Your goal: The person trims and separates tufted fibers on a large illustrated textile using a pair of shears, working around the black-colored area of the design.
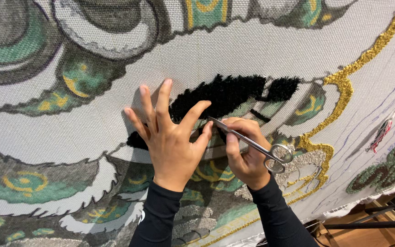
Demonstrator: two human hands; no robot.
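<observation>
My left hand (168, 137) lies flat on a large printed rug canvas (252, 50), fingers spread, at the left end of a black tufted yarn patch (227, 93). My right hand (245, 153) grips a pair of small metal scissors (252, 144), blades pointing left toward my left thumb, just under the black patch. Both arms wear black sleeves.
The canvas carries grey, green and yellow printed shapes. A gold tufted line (344, 87) runs down the right side. Loose red and white yarn ends (381, 132) hang at the far right. A wooden frame (371, 228) shows below the canvas edge.
</observation>
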